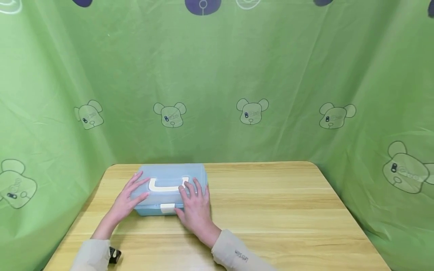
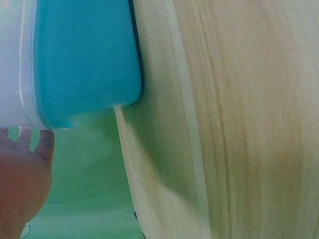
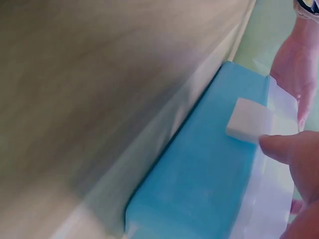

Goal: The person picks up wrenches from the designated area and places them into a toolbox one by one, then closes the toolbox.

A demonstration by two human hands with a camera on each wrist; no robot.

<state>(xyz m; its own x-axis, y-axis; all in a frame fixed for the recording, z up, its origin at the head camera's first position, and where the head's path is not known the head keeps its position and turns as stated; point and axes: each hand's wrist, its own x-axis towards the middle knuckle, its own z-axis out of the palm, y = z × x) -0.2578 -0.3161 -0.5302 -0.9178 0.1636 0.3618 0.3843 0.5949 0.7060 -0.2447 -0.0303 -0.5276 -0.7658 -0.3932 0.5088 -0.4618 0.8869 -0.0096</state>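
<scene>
A plastic storage box [image 1: 156, 199] with a pale translucent lid, a blue base and a white carrying handle [image 1: 166, 189] sits at the table's back left, lid down. My left hand [image 1: 124, 203] rests with spread fingers over the lid's left end. On the front right of the lid lies my right hand [image 1: 196, 212], fingers extended by the handle's right end. Its thumb [image 3: 276, 148] touches the edge of the white front latch [image 3: 249, 121]. In the left wrist view, left fingertips meet the lid's edge just above the blue base [image 2: 87, 59].
The wooden table [image 1: 278, 214] extends to the right and in front of the box. Green curtains [image 1: 217, 75] with bear-head prints hang behind and on both sides. A small black object [image 1: 115, 255] sits at the left sleeve's cuff.
</scene>
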